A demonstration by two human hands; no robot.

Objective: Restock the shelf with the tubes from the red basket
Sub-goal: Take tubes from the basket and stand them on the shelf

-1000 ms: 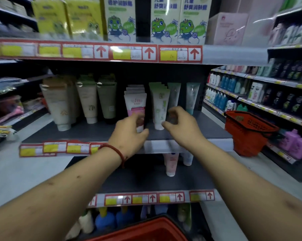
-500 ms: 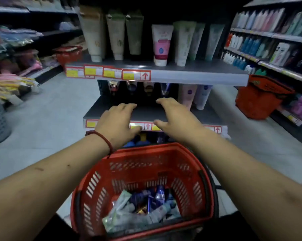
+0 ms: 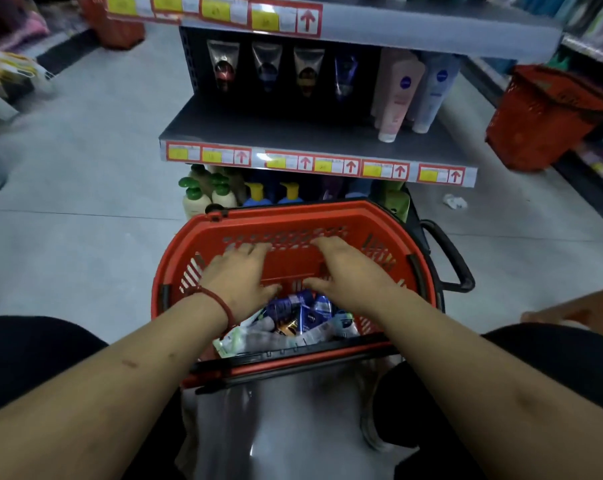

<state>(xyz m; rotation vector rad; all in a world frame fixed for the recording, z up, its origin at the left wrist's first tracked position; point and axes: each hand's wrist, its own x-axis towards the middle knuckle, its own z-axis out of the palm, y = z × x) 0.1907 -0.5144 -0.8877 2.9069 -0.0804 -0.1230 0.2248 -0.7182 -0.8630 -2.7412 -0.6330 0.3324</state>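
Shop aisle, shelf (image 3: pixel 276 133) above red basket (image 3: pixel 293 216) of tubes (image 3: pixel 303 317)
Left hand (image 3: pixel 239 275), right hand (image 3: pixel 352 271) open, empty; best grip one top tube

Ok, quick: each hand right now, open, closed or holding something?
Left hand: open, holding nothing, over the red basket.
Right hand: open, holding nothing, over the same basket.

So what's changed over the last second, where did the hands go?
Both hands dropped from the upper shelf past the lower shelf. Now the left hand and right hand reach, fingers spread, into the red basket above its loose tubes. Neither holds anything. The basket and the standing shelf tubes stayed put.
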